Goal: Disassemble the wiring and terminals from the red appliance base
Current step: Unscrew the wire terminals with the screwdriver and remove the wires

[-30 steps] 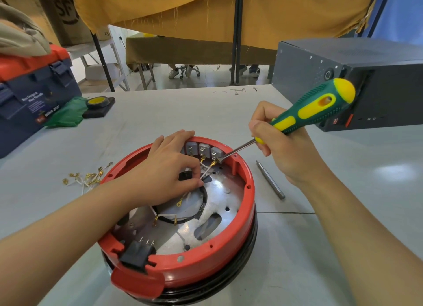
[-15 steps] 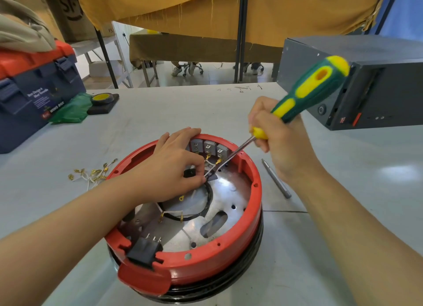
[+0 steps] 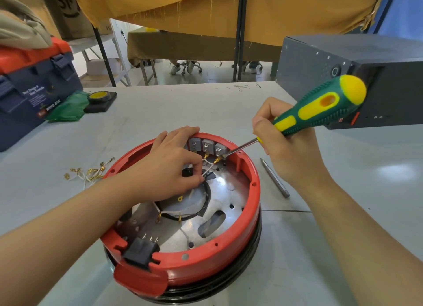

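The blue toolbox (image 3: 34,95) at the table's far left corner carries a label where "WING BOX" can be read in white; the smaller white lines above it are too blurred to make out. The cardboard box (image 3: 66,6) behind it shows large dark letters "SF" on its side.

A single head-worn wide-angle camera looks forward and steeply down from close above the grey worktable (image 3: 160,109). The round red plastic appliance base (image 3: 201,266) sits near the lower centre, with both forearms entering from the bottom corners. The lens bends straight edges toward the frame borders. Farther off, the upper edge takes in a hanging mustard-yellow cloth (image 3: 274,10) and floor beyond the table.
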Available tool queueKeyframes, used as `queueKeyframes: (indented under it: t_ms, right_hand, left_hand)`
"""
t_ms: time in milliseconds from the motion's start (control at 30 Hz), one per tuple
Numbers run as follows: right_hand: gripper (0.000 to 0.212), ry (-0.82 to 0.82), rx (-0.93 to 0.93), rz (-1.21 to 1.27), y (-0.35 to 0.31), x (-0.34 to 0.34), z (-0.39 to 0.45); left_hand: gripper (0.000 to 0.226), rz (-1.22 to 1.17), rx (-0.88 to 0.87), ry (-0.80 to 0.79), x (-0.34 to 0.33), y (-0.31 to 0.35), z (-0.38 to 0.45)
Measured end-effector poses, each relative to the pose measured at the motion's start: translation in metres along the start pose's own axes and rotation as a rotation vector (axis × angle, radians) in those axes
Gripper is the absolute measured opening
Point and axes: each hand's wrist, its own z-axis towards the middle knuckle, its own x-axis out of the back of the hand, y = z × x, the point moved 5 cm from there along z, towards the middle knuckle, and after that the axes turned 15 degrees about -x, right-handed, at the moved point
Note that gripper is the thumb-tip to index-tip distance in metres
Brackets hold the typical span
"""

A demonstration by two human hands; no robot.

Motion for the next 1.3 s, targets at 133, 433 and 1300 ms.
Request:
queueKeyframes:
  t_ms: [133,433,1300]
  right_hand:
    - [0.020,-0.007,0.012,-0.026,-0.001,-0.001,-0.001]
    - [0.023,0.036,-0.102,0.152,0.010,0.000,0.004]
    - [0.027,0.131,-0.213,0.309,0.012,-0.020,-0.005]
  left_hand:
    - [0.013,-0.003,-0.005,0.000,0.000,0.000,0.001]
    - [0.014,0.013,-0.001,0.000,-0.001,0.000,0.001]
    - [0.013,0.046,-0.025,0.011,-0.001,-0.002,0.001]
